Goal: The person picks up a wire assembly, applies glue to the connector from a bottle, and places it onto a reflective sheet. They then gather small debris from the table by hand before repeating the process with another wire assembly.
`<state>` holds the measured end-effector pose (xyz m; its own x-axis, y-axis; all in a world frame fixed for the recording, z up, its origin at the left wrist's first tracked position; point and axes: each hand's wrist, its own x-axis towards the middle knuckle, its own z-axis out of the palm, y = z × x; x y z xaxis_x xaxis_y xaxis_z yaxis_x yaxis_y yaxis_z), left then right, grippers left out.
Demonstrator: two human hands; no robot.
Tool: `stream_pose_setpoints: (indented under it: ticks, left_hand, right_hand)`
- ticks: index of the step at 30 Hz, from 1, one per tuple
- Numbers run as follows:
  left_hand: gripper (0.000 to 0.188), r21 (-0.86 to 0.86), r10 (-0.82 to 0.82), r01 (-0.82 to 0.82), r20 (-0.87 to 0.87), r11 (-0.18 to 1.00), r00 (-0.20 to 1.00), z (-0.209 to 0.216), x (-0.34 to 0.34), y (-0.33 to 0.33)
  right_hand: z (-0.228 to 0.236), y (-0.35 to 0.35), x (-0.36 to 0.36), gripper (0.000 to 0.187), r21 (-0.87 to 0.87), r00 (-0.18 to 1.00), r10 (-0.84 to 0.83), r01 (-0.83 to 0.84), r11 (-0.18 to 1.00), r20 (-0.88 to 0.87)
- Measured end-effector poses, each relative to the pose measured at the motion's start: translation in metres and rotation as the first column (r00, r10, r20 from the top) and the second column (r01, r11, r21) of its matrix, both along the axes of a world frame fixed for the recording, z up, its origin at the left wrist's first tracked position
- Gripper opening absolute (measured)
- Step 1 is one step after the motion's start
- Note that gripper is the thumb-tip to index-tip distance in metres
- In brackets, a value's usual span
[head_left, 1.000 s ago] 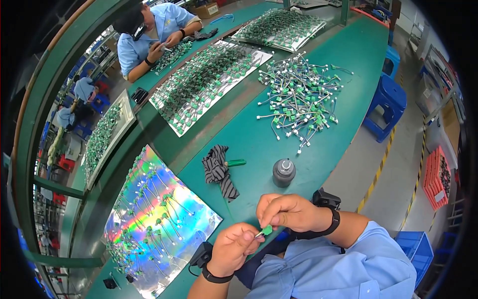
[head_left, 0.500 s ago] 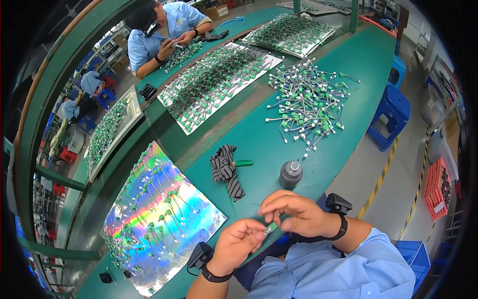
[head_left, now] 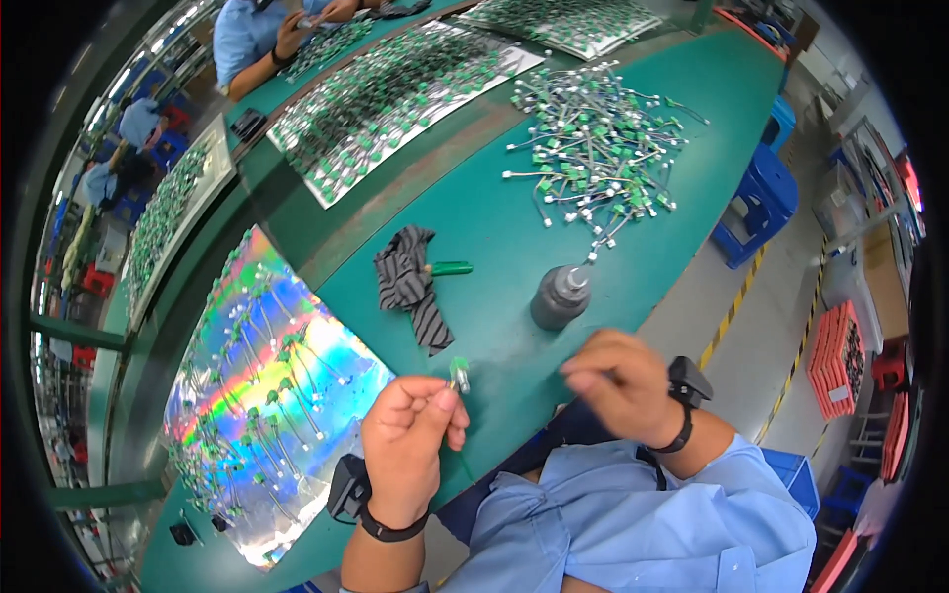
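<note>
My left hand (head_left: 407, 435) is closed, pinching a small green circuit board (head_left: 460, 372) with a pale metal or white part on it, held upright above the green bench (head_left: 514, 395). My right hand (head_left: 629, 387) is apart from the board, to its right. Motion smears its fingers, so whether they hold anything does not show. Just beyond that hand stands a dark grey squeeze bottle (head_left: 560, 296) with a pale nozzle. A striped grey cloth (head_left: 405, 272) lies crumpled beyond my left hand, against a green-handled tool (head_left: 452, 268).
An iridescent sheet (head_left: 346, 371) on the left carries rows of wired green boards. A loose heap of wired boards (head_left: 603, 148) lies at the far right of the bench. Filled white trays (head_left: 435, 128) stand behind. Across the bench, a co-worker (head_left: 242, 44) handles something small.
My hands have moved apart. The left one has lifted the green board up and away, and the right one has drawn off to the right. The whole view has shifted.
</note>
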<state>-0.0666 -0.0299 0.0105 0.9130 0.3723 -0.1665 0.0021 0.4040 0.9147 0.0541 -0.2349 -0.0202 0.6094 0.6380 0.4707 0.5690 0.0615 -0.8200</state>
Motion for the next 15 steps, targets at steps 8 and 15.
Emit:
stream_pose_setpoints:
  ticks: [8, 15]
  left_hand:
    - [0.007, 0.009, 0.165, -0.164, -0.011, 0.986, 0.986, -0.002, 0.004, -0.002]
    - [0.008, -0.011, 0.214, -0.214, 0.038, 0.977, 0.976, -0.005, 0.007, 0.002]
  right_hand:
    - [0.003, 0.019, 0.025, 0.043, -0.258, 0.862, -0.402, 0.483, 0.837, 0.309]
    - [0.002, 0.014, 0.04, 0.057, -0.266, 0.984, -0.177, 0.172, 0.949, 0.003]
